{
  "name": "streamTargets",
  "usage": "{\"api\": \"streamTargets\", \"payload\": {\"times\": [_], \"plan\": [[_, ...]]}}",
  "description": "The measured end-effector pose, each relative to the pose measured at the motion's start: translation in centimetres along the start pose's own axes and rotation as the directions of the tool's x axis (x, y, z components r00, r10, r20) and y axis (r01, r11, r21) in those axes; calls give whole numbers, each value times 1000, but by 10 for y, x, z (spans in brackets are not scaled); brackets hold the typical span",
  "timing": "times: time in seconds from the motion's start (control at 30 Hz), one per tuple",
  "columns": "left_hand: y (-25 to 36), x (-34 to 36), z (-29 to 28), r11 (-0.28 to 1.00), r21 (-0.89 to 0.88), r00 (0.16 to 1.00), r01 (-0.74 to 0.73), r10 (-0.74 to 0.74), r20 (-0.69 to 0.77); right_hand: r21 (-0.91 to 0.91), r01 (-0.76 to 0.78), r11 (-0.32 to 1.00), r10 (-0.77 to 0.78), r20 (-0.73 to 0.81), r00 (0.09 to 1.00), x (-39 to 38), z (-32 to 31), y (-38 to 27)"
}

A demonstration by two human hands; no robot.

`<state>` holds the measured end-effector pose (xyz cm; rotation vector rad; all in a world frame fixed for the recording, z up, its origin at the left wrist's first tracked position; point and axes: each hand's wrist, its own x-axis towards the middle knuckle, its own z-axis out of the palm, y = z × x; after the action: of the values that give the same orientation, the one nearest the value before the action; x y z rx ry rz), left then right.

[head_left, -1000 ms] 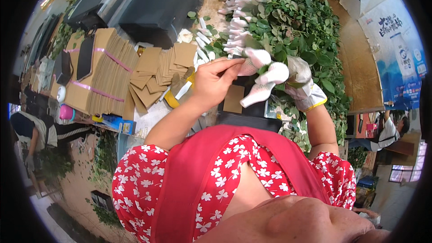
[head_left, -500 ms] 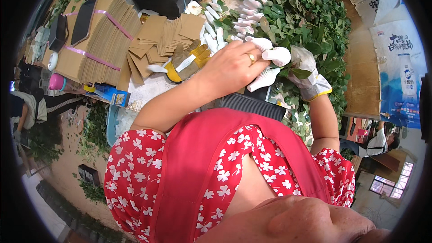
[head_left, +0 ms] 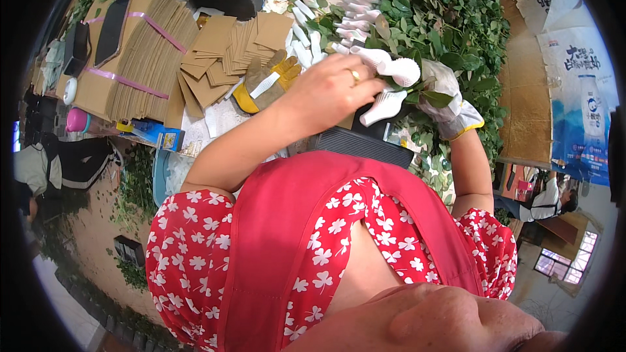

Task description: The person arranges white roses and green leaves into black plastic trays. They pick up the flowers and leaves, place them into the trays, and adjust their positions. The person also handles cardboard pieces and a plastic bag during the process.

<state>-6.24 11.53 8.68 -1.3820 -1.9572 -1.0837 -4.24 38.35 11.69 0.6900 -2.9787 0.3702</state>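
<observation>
My bare left hand (head_left: 339, 88), a ring on one finger, curls its fingers against several flower buds in white mesh sleeves. One sleeved bud (head_left: 385, 108) lies just below the fingertips; another sleeved bud (head_left: 403, 72) is above them, its rounded end to the right. The left fingertips are partly hidden among them. My right hand (head_left: 443, 94), in a pale grey glove with a yellow-edged cuff, closes round the leafy stems of these flowers. Green leaves (head_left: 435, 99) stick out by its fingers.
Sleeved flowers (head_left: 360, 16) lie in a row beside a large leafy pile (head_left: 450, 13). Loose white sleeves (head_left: 302, 34), a yellow-and-brown glove (head_left: 267, 85), cardboard pieces (head_left: 212, 42) and a strapped cardboard stack (head_left: 140, 49) are at left. A black ridged box (head_left: 365, 148) sits near my chest.
My left hand has shifted slightly left and down, and the lower sleeved bud shows more fully. My right hand keeps its grip on the stems.
</observation>
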Motion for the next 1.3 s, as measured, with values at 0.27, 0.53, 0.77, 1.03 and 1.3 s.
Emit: {"api": "streamTargets", "payload": {"times": [0.27, 0.53, 0.77, 1.03, 1.3], "plan": [[-7, 3, 21, 1000, -16, 994, 10, -12, -108, -19, 10, 1000, -11, -17, 1000, -3, -7, -6], [4, -12, -26, 982, -119, 971, 148, -167, -170, -55, 35, 998, -41, -102, 994, -7, 2, 17], [-9, -28, -46, 831, -74, 834, 551, -551, 25, -41, 89, 995, -92, -92, 991, -7, 11, 17], [-12, -61, -75, 887, -60, 889, 459, -458, 17, -62, 130, 990, -135, -91, 987, -24, 11, 31], [21, -16, -34, 1000, -5, 996, -8, 9, 86, -196, 147, 970, -172, -118, 978, -7, 29, 14]]}}
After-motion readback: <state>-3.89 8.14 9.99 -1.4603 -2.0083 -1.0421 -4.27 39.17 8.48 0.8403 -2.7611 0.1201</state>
